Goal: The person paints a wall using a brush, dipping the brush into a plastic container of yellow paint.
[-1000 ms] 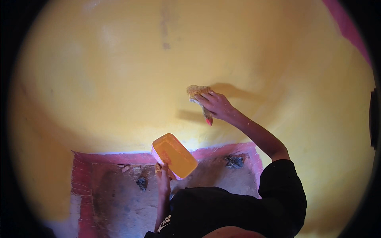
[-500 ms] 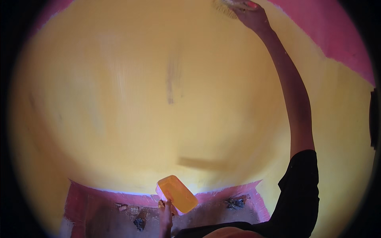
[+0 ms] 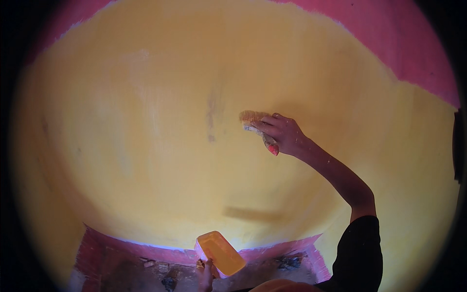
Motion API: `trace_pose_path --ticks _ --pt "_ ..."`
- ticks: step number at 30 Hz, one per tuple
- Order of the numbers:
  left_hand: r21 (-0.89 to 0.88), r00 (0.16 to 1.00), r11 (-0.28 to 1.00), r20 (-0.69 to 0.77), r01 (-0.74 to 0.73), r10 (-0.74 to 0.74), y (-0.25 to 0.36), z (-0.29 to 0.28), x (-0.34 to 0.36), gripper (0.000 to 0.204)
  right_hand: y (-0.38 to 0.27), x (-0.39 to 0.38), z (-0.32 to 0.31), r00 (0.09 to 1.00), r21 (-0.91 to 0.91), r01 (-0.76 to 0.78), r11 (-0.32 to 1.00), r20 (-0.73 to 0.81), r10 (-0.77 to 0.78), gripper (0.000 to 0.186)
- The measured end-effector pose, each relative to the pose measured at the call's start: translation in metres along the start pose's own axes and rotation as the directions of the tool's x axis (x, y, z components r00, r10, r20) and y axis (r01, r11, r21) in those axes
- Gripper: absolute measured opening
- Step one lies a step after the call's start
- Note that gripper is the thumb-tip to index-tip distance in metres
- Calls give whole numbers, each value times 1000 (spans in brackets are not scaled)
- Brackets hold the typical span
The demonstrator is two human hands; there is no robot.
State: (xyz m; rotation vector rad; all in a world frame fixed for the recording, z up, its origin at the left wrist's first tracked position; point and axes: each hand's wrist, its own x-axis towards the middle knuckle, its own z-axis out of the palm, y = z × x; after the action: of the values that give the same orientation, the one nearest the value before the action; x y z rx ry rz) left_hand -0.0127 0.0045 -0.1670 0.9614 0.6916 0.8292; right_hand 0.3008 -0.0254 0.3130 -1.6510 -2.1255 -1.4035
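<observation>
My right hand [image 3: 284, 131] grips a paintbrush [image 3: 254, 119] with pale, paint-coated bristles and a red-tipped handle, held against the yellow wall [image 3: 160, 126] at mid-view; flecks of paint mark the hand and forearm. My left hand [image 3: 206, 272] holds a rectangular pink plastic tub [image 3: 221, 250] at the lower middle, its inside coated with yellow paint; the fingers wrap its near left side. A grey streak shows on the wall left of the brush.
A pink band [image 3: 413, 44] runs over the yellow along the top corners. Pink skirting [image 3: 284, 243] borders the wall's foot, above a grimy floor [image 3: 129, 272] with dark crumpled scraps [image 3: 289, 263]. A dark object [image 3: 457, 146] sits at the far right.
The brush went from mid-view up to the top edge, then came back down to mid-view. The tub sits lower in the picture, and more upper pink wall shows.
</observation>
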Motion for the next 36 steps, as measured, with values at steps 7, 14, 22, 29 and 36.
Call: trace_pose_path --ticks 7,14,22,29,36 --pt "81 996 994 42 78 -82 41 16 -18 45 99 74 -62 969 160 -236 958 -38 245 28" --pt "60 998 997 -43 53 -50 35 30 -22 46 181 168 -129 858 -189 -352 917 -456 235 29" --pt "-85 995 995 -74 56 -63 51 38 -38 33 97 127 -51 951 -184 -157 970 -294 98 46" --pt "-121 989 986 -86 112 -122 41 45 -36 34 -107 -104 150 980 -23 -130 991 151 132 65" --pt "19 978 997 -199 72 -67 40 37 -46 34 -210 -204 261 877 444 -350 825 466 121 64"
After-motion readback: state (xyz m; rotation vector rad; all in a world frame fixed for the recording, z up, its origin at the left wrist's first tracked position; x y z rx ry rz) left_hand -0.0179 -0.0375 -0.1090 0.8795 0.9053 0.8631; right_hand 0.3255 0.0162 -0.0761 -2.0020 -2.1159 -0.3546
